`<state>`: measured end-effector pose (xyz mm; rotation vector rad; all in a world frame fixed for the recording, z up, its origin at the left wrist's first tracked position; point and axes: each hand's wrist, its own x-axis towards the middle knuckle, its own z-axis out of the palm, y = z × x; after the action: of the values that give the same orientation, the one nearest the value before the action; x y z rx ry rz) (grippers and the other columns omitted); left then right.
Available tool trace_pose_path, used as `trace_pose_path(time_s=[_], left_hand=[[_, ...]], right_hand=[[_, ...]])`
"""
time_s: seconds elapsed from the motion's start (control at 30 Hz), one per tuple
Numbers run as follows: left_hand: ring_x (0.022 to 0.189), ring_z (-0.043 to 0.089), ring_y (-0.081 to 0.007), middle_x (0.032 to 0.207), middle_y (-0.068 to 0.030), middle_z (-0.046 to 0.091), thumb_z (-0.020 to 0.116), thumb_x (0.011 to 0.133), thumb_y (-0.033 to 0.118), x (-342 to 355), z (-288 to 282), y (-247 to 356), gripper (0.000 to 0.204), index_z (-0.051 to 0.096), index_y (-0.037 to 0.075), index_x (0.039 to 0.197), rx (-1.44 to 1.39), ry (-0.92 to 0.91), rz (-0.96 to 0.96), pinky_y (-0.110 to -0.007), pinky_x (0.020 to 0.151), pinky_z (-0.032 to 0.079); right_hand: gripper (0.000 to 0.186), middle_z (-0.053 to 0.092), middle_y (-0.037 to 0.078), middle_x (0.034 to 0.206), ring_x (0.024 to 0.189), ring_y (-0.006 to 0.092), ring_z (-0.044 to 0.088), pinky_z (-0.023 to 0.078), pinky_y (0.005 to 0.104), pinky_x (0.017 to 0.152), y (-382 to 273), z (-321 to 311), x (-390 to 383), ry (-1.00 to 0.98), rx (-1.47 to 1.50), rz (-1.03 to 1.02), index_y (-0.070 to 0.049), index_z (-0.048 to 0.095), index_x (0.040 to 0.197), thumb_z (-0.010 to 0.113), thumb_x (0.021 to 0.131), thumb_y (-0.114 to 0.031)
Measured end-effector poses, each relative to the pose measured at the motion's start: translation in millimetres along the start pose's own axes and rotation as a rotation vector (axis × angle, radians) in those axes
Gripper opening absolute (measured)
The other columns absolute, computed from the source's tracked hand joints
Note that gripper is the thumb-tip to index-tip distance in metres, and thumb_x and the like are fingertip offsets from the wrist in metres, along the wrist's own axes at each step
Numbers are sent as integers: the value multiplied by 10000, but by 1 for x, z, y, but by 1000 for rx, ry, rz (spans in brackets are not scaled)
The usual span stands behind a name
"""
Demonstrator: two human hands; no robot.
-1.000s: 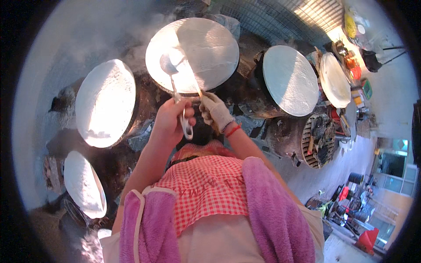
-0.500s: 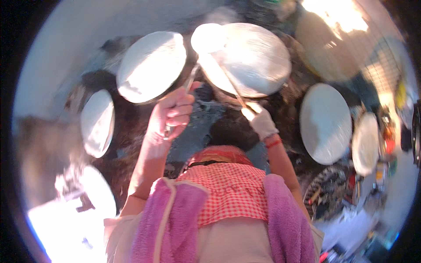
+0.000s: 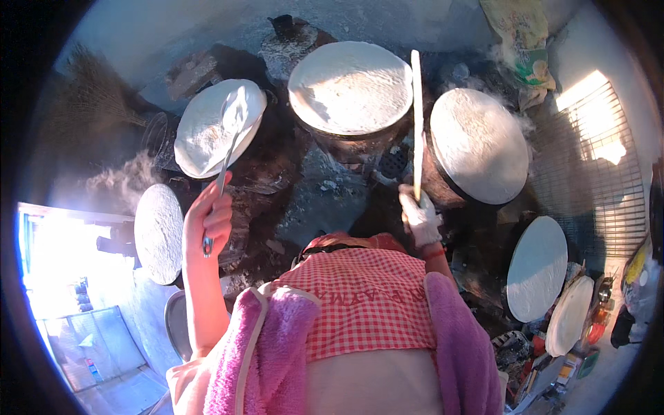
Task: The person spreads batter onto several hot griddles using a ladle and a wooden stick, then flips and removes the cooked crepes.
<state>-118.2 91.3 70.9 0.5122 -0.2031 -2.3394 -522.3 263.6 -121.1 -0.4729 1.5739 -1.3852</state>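
My left hand (image 3: 209, 216), bare, grips the metal handle of a ladle (image 3: 228, 153). Its white-coated bowl lies over the left round griddle of white batter (image 3: 197, 142); whether it touches cannot be made out. In my right hand (image 3: 422, 216), which wears a pale glove, a long flat wooden stick (image 3: 418, 117) points away from me. The stick passes between the middle batter round (image 3: 353, 90) and the right batter round (image 3: 481, 149), each on a dark raised griddle. Another white round (image 3: 159, 232) sits farther left.
At the lower right stand one more white round (image 3: 536, 270) and a stack of pale flatbreads (image 3: 570, 318). A wire rack (image 3: 595, 173) leans at the right wall. Steam rises at left and right. Twig brooms (image 3: 97, 90) stand at the far left; a bright opening (image 3: 69, 256) lies below.
My view has turned left. The ladle has gone from near the stick over the right round to the left round. My hands are farther apart, and the stick now points more straight ahead.
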Motion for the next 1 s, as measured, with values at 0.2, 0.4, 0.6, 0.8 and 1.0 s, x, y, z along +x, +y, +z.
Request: trace_pose_path(time_s=[0.2, 0.4, 0.6, 0.8, 1.0], left_hand=[[527, 333, -65, 807, 3, 354, 314, 1104, 156, -82, -73, 35, 461, 293, -37, 1522, -444, 62, 56, -229, 417, 324], [563, 362, -94, 822, -12, 344, 304, 1110, 182, -113, -79, 37, 503, 199, -5, 1565, -606, 25, 152, -262, 464, 384], [415, 281, -32, 751, 11, 382, 340, 1107, 158, -132, -39, 26, 527, 158, 70, 1594, 115, 491, 357, -208, 306, 248], [409, 292, -49, 746, -26, 358, 330, 1087, 116, -119, -31, 24, 614, 0, 38, 1599, 28, 55, 590, -220, 335, 306], [454, 322, -69, 829, -52, 369, 283, 1103, 174, -33, 7, 45, 596, -22, 48, 1600, -711, -11, 312, -233, 366, 353]], right_hand=[[191, 567, -13, 647, 462, 83, 495, 407, 280, 399, -36, 130, 80, -126, -293, -196, -81, 679, 965, 665, 950, -271], [407, 712, 181, 854, 769, 259, 680, 527, 398, 696, -102, 225, 172, -109, -972, -383, 4, 668, 1019, 765, 845, -350], [437, 703, 172, 1103, 997, 364, 676, 518, 465, 859, -117, 266, 241, -318, -1329, -481, -78, 613, 1205, 654, 919, -407], [223, 639, -8, 720, 587, 118, 589, 446, 301, 503, -164, 248, 242, -361, -1010, -245, -55, 677, 960, 756, 849, -231], [168, 582, -56, 618, 460, 59, 502, 407, 220, 415, -258, 132, 277, -460, -39, 38, -157, 633, 760, 756, 835, -244]])
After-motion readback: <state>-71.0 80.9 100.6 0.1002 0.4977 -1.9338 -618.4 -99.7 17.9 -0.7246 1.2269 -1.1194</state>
